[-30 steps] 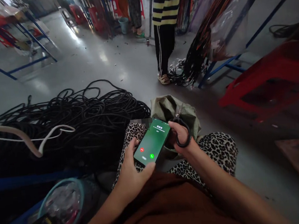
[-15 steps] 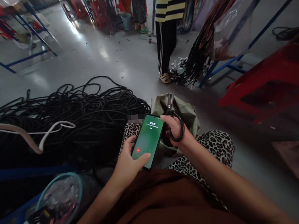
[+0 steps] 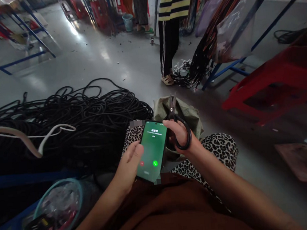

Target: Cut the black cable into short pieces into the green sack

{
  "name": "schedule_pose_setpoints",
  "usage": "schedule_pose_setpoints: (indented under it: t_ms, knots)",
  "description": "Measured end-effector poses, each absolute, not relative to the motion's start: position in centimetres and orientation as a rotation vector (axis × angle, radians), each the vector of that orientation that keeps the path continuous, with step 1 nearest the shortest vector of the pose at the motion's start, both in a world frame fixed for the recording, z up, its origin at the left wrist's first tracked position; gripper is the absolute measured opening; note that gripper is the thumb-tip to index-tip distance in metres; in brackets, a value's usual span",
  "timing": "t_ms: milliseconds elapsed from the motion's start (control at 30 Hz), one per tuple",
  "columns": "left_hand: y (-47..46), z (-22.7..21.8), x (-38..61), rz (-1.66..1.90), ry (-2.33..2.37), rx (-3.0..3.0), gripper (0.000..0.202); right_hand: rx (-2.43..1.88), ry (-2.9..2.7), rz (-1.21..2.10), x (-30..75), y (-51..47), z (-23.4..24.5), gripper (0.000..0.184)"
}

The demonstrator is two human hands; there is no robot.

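Note:
A smartphone [image 3: 152, 150] with a green call screen sits tilted between my two hands, above my lap. My left hand [image 3: 129, 161] grips its left edge, the thumb lying along the side near the red button. My right hand [image 3: 178, 132] holds the upper right edge with the thumb near the top corner. A pair of scissors [image 3: 172, 109] with black handles also hangs in my right hand, one loop around the fingers, blades pointing away from me. Below them a greenish cloth sack [image 3: 193, 112] stands between my knees. The fingers under the phone are hidden.
A large heap of black cords [image 3: 87, 107] lies to the left, with a pale hanger [image 3: 40, 150] near it. A teal basket [image 3: 81, 195] of plastic scraps stands lower left. A red stool [image 3: 262, 85] is at right. A person in a striped shirt [image 3: 176, 1] stands ahead.
My left thumb has moved from the lower screen up to the phone's left edge. A green button now shows beside the red one. My right hand keeps its hold on the phone and scissors.

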State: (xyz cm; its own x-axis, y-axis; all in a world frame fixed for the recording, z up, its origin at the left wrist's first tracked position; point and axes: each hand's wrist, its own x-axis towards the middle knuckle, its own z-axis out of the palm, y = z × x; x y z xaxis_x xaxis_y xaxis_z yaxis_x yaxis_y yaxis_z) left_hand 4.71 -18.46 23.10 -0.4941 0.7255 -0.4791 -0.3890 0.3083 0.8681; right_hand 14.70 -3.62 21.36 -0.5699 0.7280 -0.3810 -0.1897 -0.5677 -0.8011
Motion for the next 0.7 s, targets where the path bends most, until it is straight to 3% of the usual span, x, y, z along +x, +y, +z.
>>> schedule_pose_setpoints:
  t_ms: [300,600,700]
  knots:
    - [-19.1,24.9,5.1,1.214,0.612,0.081,0.071,-0.898,-0.99,2.226,15.6,-3.9,24.8,0.02]
    - [-18.7,26.1,5.4,1.312,0.577,0.12,0.066,-0.828,-1.1,2.227,16.1,-4.4,26.0,0.029]
    - [-18.5,26.6,5.0,1.359,0.661,0.122,0.066,-0.87,-1.186,2.09,16.8,-5.6,25.7,0.027]
